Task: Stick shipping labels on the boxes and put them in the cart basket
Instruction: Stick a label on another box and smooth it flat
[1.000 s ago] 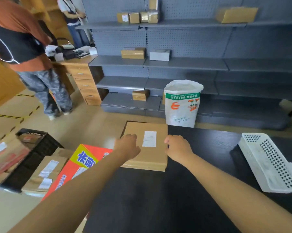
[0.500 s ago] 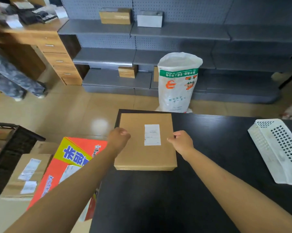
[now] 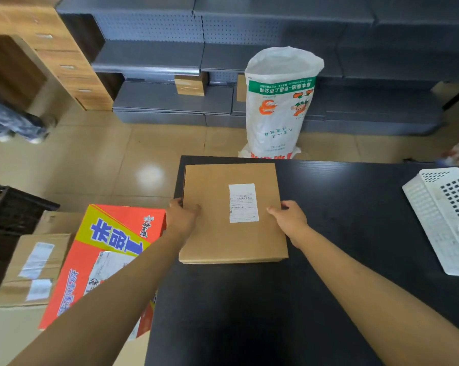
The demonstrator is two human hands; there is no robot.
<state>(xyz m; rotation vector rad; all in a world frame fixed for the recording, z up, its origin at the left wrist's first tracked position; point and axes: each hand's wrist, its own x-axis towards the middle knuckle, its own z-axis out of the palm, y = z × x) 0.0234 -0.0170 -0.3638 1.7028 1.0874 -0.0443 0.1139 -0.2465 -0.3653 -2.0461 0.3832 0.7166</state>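
The flat box [image 3: 231, 228] lies on the desk [image 3: 328, 286], long axis running away from the person (label [image 3: 243, 203] face-up). The left hand [image 3: 182, 217] and right hand [image 3: 289, 217] each have a grip on its side edges.

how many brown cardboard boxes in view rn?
3 clearly. A flat labelled box on the black table, gripped by the left hand and right hand; a taped box on the floor, left; a small box on the bottom shelf. More may be hidden.

grey shelving [image 3: 170, 99], tan tiled floor [image 3: 96, 159]
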